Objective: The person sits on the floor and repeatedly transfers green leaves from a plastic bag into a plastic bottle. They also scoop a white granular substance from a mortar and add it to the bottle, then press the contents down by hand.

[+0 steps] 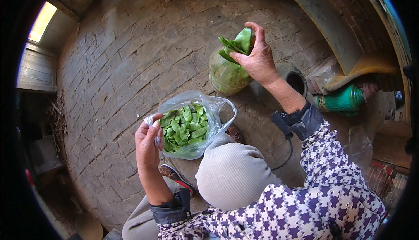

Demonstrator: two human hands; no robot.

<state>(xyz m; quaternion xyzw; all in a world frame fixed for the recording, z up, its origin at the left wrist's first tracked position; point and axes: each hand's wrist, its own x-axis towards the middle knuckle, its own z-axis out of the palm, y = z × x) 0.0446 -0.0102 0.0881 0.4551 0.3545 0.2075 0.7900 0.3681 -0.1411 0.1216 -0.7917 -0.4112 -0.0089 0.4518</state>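
My left hand (pixel 149 141) grips one gathered handle of a clear plastic bag (pixel 214 109) and pulls that side outward. Flat green bean pods (pixel 185 127) fill the bag, whose mouth gapes upward; its other handle stands loose on the right. Farther forward and to the right, my right hand (pixel 257 58) holds a small bunch of green pods (pixel 240 41) between thumb and fingers. Directly beneath this bunch is a cloudy, greenish plastic container (pixel 227 76) on the floor. Its top is partly hidden by the pods and my hand, so I cannot tell whether they touch.
Beside the container lies a dark round vessel (pixel 296 81) with a wide opening. A green bottle (pixel 340 99) rests near bricks (pixel 322 74) on the right. My shoe (pixel 176 176) is close to the bag on the brick floor (pixel 108 109). A black cable (pixel 288 156) hangs by my right sleeve.
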